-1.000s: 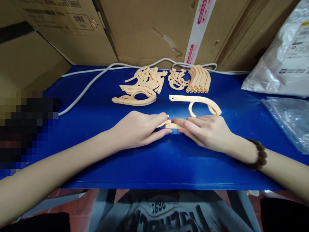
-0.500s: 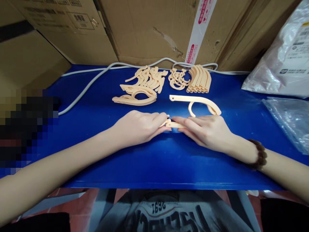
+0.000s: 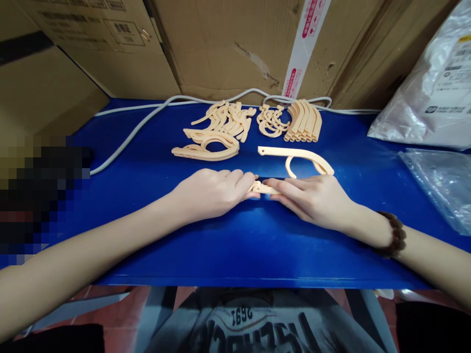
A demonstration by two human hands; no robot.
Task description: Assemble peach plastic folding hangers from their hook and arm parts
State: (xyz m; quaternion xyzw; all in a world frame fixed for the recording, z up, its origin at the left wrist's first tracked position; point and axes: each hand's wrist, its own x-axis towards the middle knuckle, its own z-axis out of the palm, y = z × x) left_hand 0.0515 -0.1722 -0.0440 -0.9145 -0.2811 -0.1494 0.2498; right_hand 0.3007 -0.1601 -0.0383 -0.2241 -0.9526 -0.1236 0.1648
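Between my hands, low over the blue table [image 3: 235, 245], is a cream plastic piece [image 3: 262, 188] with a small hole near its end. My left hand [image 3: 217, 193] pinches its left end, where a second small part may join it; the fingers hide most of this. The right portion is gripped by my right hand [image 3: 312, 198]. Just beyond my right hand lies a curved cream arm [image 3: 294, 151] with a hook below it. Further left rest stacked cream hanger pieces [image 3: 209, 152].
Loose curved parts [image 3: 228, 120], small hooks [image 3: 271, 121] and a row of curved arms [image 3: 304, 120] lie at the back. Behind them run a white cable [image 3: 136, 128] and cardboard boxes [image 3: 235, 54]. Plastic bags [image 3: 423, 98] are at the right.
The fingers of my left hand have closed in more over the joint of the piece. The curved arm with the hook has shifted slightly left.
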